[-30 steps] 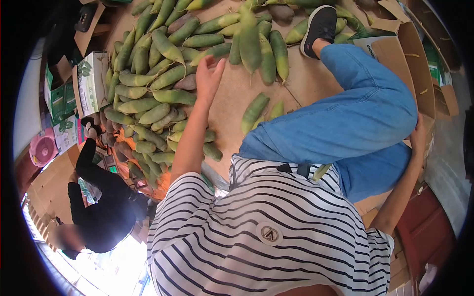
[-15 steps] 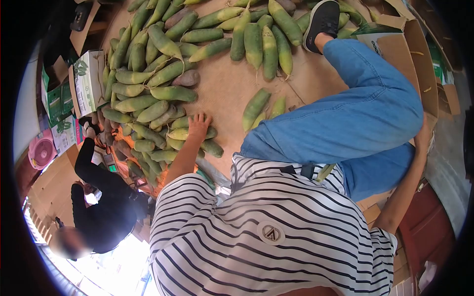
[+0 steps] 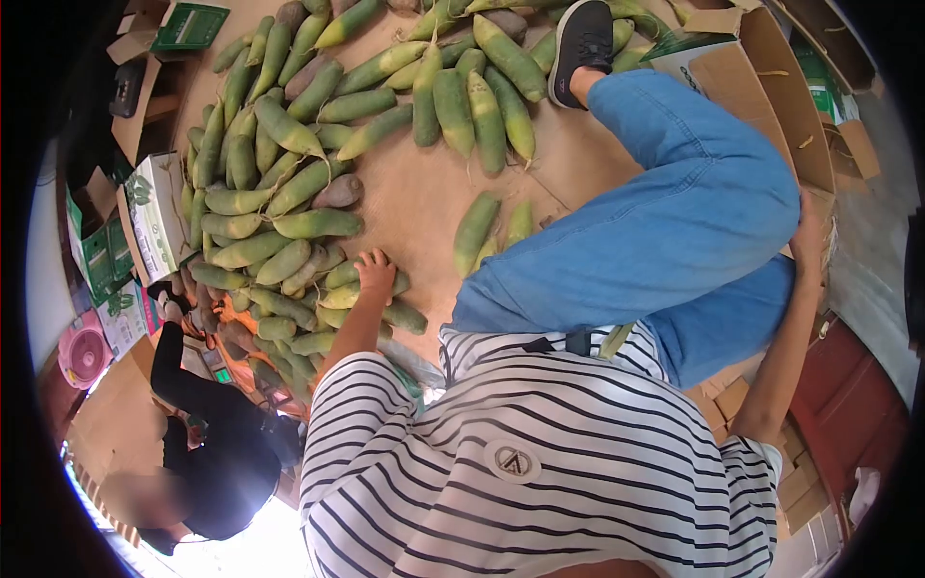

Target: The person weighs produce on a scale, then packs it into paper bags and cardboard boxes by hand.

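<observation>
My left hand (image 3: 376,275) rests on top of green radishes at the right edge of a large pile (image 3: 318,223), its fingers spread and gripping nothing. Against the raised blue-trousered leg, at the right, is my right hand (image 3: 809,231); its fingers are hidden. Long green radishes with pale tips cover the upper left of the brown floor sheet (image 3: 414,207). Another group (image 3: 488,120) lies near my black shoe (image 3: 583,48). A few separate radishes (image 3: 475,231) lie beside my thigh.
Open cardboard boxes (image 3: 737,82) stand at the upper right. A white and green box (image 3: 154,217) borders the pile on the left. A person in black (image 3: 226,458) is at the lower left, near a pink fan (image 3: 85,350).
The whole view has shifted slightly, with the floor items now farther left. My left hand stays on the radishes, its fingers a little closer together. The other person's upper body has shifted.
</observation>
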Tool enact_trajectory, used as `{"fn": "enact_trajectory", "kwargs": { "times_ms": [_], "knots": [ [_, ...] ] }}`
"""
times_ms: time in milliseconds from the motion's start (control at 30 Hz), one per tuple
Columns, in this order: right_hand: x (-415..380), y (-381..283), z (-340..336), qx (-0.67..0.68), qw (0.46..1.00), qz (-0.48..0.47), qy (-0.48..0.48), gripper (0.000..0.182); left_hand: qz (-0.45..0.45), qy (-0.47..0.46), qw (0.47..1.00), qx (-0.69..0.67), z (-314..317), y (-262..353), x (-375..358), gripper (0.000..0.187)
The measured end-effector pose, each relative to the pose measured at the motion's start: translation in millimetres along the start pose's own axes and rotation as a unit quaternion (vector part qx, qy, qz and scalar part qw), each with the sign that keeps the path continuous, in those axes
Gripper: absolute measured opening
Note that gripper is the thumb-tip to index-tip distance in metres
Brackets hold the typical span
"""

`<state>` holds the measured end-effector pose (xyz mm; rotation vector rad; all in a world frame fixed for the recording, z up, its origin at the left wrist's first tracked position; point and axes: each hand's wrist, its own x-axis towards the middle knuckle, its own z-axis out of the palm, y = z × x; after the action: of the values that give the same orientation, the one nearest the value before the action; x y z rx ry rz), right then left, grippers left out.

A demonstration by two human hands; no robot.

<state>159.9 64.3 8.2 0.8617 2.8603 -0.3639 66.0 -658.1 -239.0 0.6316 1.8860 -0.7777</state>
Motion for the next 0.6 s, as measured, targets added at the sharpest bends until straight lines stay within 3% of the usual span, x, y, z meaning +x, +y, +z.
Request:
{"fn": "enact_trajectory", "kwargs": {
  "times_ms": [133, 200, 333, 400, 533, 600],
  "knots": [
    [2.6, 8.5, 6.3, 0.032, 0.998, 0.049, -0.006, 0.042, -0.052, 0.17, 0.96, -0.217, -39.2, -27.4, -17.3, 0.072],
    [1.5, 5.0, 2.6, 0.035, 0.999, 0.022, 0.002, 0.044, -0.062, 0.296, 0.9, -0.313, -59.9, -38.3, -19.1, 0.072],
    [4.3, 15.6, 6.7, 0.025, 0.999, 0.034, 0.004, 0.047, -0.06, 0.492, 0.784, -0.374, -133.4, -39.1, -12.2, 0.073],
    [10.3, 37.5, 13.4, 0.019, 1.0, 0.021, -0.006, 0.048, -0.035, 0.493, 0.752, -0.435, -193.3, -40.1, -30.6, 0.073],
    [13.3, 43.1, 13.8, 0.045, 0.998, 0.008, -0.039, 0.049, -0.015, 0.626, 0.7, -0.344, -273.0, -46.2, -30.1, 0.063],
    [12.1, 39.3, 10.2, 0.014, 0.998, 0.035, -0.044, 0.048, 0.016, 0.655, 0.628, -0.419, -307.8, -45.0, -30.9, 0.056]
  ]
}}
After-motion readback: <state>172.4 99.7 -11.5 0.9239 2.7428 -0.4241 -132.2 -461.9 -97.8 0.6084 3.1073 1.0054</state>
